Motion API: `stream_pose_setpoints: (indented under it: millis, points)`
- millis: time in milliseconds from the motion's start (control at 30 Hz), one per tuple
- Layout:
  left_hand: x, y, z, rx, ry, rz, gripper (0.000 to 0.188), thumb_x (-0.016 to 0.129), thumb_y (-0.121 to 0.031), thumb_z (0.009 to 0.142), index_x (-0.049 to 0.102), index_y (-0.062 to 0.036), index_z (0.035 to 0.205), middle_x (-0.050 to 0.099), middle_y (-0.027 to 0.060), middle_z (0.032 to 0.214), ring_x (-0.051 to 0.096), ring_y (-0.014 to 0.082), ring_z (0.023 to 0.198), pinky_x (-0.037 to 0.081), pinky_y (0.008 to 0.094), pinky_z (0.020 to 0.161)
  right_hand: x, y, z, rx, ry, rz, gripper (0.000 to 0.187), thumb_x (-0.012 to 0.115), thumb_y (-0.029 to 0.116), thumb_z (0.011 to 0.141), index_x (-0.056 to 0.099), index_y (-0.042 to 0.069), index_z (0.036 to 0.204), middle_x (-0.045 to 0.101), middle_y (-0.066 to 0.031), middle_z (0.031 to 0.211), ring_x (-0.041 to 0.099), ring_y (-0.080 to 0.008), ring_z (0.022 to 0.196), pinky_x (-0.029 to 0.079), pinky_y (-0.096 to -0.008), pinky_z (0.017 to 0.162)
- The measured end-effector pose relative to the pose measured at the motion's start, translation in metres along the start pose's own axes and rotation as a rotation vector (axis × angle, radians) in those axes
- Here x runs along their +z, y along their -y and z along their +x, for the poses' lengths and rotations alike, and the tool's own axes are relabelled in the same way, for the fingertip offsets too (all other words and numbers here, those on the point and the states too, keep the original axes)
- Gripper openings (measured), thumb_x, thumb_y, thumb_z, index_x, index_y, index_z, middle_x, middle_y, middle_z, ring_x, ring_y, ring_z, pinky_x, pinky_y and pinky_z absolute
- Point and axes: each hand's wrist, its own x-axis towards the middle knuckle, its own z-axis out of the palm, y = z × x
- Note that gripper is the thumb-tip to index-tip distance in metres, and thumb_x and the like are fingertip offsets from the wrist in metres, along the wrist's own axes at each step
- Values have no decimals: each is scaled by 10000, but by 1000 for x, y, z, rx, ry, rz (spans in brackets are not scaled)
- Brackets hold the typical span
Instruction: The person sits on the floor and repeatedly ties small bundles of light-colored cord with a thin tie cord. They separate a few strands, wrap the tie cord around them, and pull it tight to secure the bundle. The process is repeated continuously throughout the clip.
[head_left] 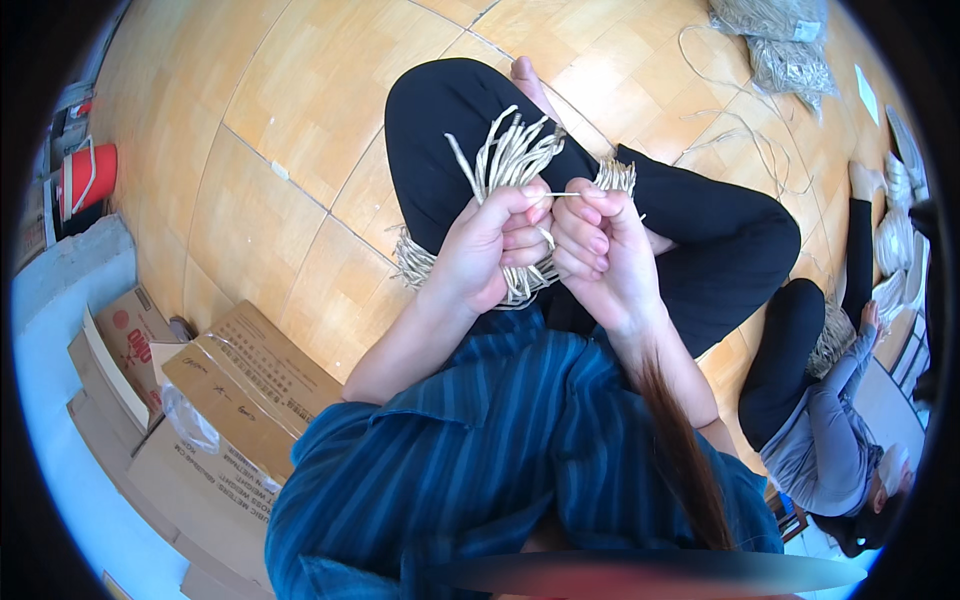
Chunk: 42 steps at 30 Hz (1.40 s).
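Note:
Above my crossed legs, my left hand [500,238] and my right hand [603,235] are close together, each closed in a pinch. A short length of thin pale strand [566,194] is stretched tight between the fingertips of both hands. Around and beneath my hands lies a piece made of pale twisted cords [515,155], its many loose ends fanning out beyond my left hand. More cord ends stick up behind my right hand, and others spill over my left thigh. My fingers and palms hide the middle of the piece.
Brown cardboard boxes [250,385] stand at my left, near a red bucket [90,180]. Plastic bags of cord [790,70] lie at the far right, with a loose cord [765,150] trailing over the tiled floor [300,90]. Another person [825,440] sits at the right beside a cord bundle.

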Motion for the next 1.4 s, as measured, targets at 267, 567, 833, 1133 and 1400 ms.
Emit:
stream_pose_setpoints:
  millis: [267,567,833,1133,1400]
  points:
    - [3,5,-15,-65,20,-55,196,485,-176,941,448,-89,769,366,-53,658,225,0,464,190,166,405,-6,4,-30,66,-64,153,259,438,175,959,406,88,717,358,39,554,287,-40,422,249,-186,367]
    - [11,3,-11,460,-4,663,365,649,-283,868,553,8,1066,442,-41,666,324,9,500,232,178,434,15,30,-13,-274,78,-922,201,469,128,930,512,48,751,434,48,598,382,-26,530,329,-185,511]
    - [9,-13,2,408,-47,649,226,596,-221,923,610,-13,1011,570,7,722,381,16,543,262,187,480,59,71,40,-185,396,-895,227,532,205,922,607,30,798,557,6,629,515,-34,564,434,-183,512]
    - [-10,-20,2,495,-67,549,345,338,-307,1036,459,-84,802,509,64,836,499,179,867,425,340,846,-16,64,16,-432,-26,-1386,157,608,134,886,624,71,1029,633,9,852,528,-42,713,425,-198,627]
    - [-20,-17,5,449,33,73,362,300,-317,1040,490,-68,858,534,67,868,574,208,914,499,457,926,-30,37,12,-512,145,-1873,255,655,21,759,630,73,1008,644,-58,940,609,-215,803,513,-328,704]
